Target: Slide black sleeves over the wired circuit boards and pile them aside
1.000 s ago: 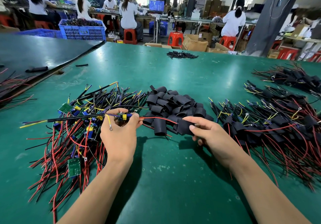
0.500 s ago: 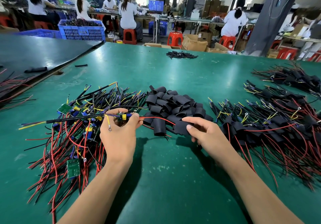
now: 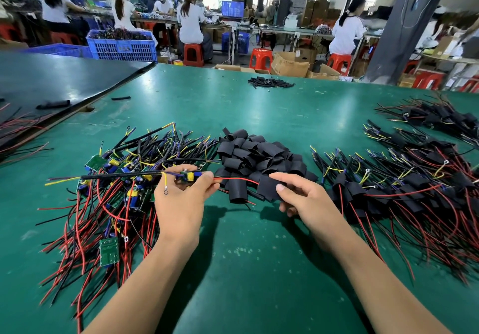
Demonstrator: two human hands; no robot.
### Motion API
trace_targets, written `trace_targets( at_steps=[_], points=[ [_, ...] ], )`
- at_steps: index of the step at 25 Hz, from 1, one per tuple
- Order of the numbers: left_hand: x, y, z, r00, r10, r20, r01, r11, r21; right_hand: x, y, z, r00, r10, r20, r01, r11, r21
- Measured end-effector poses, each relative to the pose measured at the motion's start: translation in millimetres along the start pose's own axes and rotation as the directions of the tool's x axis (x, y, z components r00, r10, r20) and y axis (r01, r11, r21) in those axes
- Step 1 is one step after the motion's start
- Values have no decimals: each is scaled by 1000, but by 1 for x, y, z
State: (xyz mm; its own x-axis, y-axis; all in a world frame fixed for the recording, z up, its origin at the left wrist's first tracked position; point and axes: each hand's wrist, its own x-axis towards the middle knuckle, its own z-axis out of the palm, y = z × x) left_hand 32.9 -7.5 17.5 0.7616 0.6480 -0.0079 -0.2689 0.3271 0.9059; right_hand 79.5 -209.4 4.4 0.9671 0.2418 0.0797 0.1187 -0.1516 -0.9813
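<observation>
Board (image 3: 190,177), likely fragile, edge-hold advised, gripped by left hand (image 3: 181,204); sleeve (image 3: 268,187), seemingly soft, pinched by right hand (image 3: 308,200).

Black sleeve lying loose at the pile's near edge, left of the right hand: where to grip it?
Probably pinch the black sleeve across its middle, coming from the near side: it lies outermost on the sleeve pile, its open mouth facing the person.
</observation>
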Motion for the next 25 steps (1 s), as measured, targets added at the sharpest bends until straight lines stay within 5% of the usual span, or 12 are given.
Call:
trace_targets(
  at_steps=[6, 9, 19, 25],
  points=[
    [-15, -6, 8, 891, -305, 337, 333, 943, -27, -2, -3, 13, 999, 7, 54, -16, 986, 166],
    [-16, -5, 7, 839, -357, 410, 388, 922, 10, -3, -5, 11, 997, 10, 71, -27, 969, 246],
    [-14, -6, 2, 885, -282, 370, 204, 950, 235, -7, -8, 10, 987, 65, 148, -79, 993, 89],
    [-9, -2, 5, 893, -346, 287, 374, 926, -46, -4, -14, 4, 962, 82, 260, -192, 881, 433]
  ],
)
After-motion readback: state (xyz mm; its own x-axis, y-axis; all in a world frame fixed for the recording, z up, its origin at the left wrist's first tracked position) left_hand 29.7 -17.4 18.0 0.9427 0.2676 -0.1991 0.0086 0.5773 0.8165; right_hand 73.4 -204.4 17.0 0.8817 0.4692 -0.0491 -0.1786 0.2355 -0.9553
